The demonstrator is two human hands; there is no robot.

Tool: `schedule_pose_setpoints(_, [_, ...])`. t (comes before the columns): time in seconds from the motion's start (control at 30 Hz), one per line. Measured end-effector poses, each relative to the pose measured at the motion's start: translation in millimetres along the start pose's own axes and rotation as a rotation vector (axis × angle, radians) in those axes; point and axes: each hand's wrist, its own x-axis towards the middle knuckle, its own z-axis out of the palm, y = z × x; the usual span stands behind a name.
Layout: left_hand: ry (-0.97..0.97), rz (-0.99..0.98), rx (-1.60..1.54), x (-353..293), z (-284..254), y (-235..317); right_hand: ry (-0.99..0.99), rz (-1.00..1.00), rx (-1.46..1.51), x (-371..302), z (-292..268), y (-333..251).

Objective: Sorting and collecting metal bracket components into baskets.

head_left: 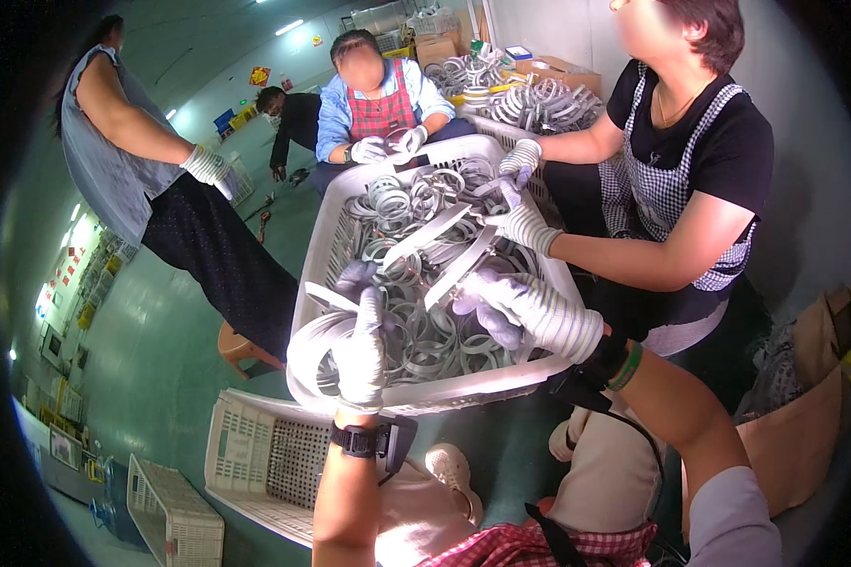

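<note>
A white plastic crate (314, 269) full of grey-white ring bands (388, 200) stands in front of me. My left hand (359, 357), in a striped grey-tipped glove, closes around a bunch of white ring bands (318, 342) at the crate's near left. Over the near right part of the heap, my right hand (539, 314) wears a matching glove. Its fingers are bent around the lower part of a wide pale band (461, 268); the exact grip is partly hidden. Another pale band (424, 238) slants beside it, by a co-worker's gloved hand (529, 227).
Another person with gloved hands (388, 146) sits across the crate, and one stands at the left. Behind is a second crate of rings (539, 102). Empty-looking white baskets (246, 444) lie below left; a cardboard box (775, 454) stands at the right.
</note>
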Motion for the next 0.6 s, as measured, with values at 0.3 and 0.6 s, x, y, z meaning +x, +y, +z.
schedule_pose_setpoints(0.3, [-0.154, -0.038, -0.097, -14.8, 4.4, -5.2, -0.538, 0.157, 0.471, 14.5, -43.1, 23.9])
schedule_pose_setpoints(0.6, [-0.162, -0.065, -0.231, -24.8, 10.1, -15.4, 0.068, -0.066, 0.083, -7.6, -11.0, 19.9])
